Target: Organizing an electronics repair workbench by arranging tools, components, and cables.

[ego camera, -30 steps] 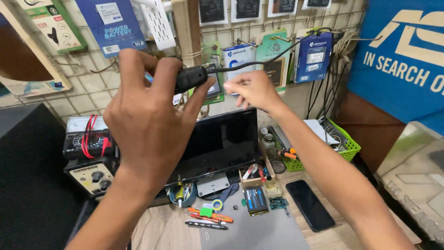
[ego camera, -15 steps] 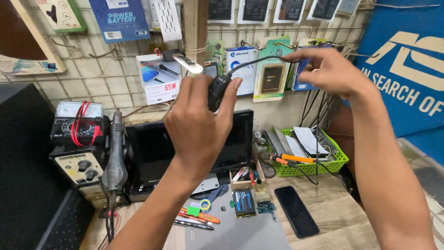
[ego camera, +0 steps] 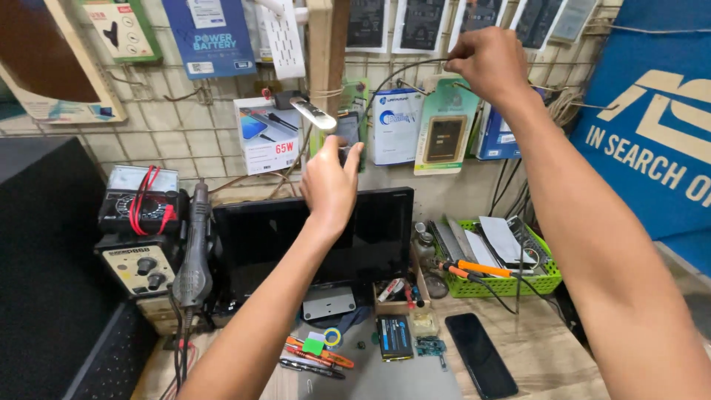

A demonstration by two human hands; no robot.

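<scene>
Black cable [ego camera: 385, 78] is pinched in the right hand [ego camera: 485, 59] up by the wall hooks; left hand [ego camera: 329, 181] grips its plug end [ego camera: 344, 137] below; I'd keep it taut, mind the packets [ego camera: 437, 126].

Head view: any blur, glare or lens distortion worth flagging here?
Head view: evenly lit, with soft shadows; the left hand and right hand look only slightly soft; the dark monitor shows faint reflections, no harsh glare; wide-angle stretch enlarges the forearms toward the bottom edge.
</scene>
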